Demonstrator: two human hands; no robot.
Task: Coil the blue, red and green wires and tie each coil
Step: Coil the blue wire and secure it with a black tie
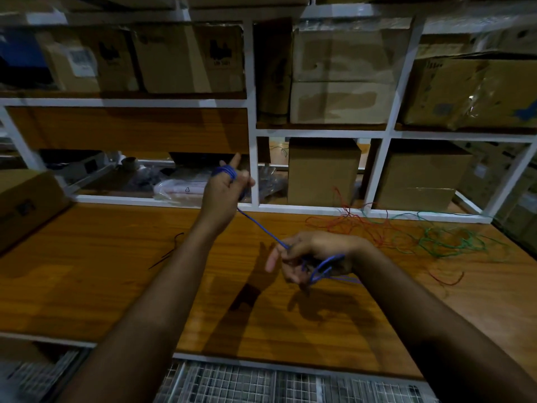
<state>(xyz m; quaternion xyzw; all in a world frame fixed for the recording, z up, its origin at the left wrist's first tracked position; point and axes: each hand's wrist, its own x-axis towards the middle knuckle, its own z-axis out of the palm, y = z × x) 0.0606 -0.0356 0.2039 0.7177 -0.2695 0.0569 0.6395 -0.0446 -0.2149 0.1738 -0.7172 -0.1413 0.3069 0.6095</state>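
Note:
My left hand (222,189) is raised above the wooden table (116,271), with turns of the blue wire (263,228) wound around its index finger and thumb. A taut strand of it runs down to my right hand (308,257), which pinches it. More blue loops hang from under my right palm. The red wire (363,225) lies loose and tangled at the back right of the table. Just right of it the green wire (447,241) lies in a loose tangle.
Black cable ties (171,250) lie on the table to the left. A cardboard box (26,205) stands at the left edge. White shelving (252,135) with several cardboard boxes rises behind the table. Wire mesh baskets (261,385) sit below the front edge.

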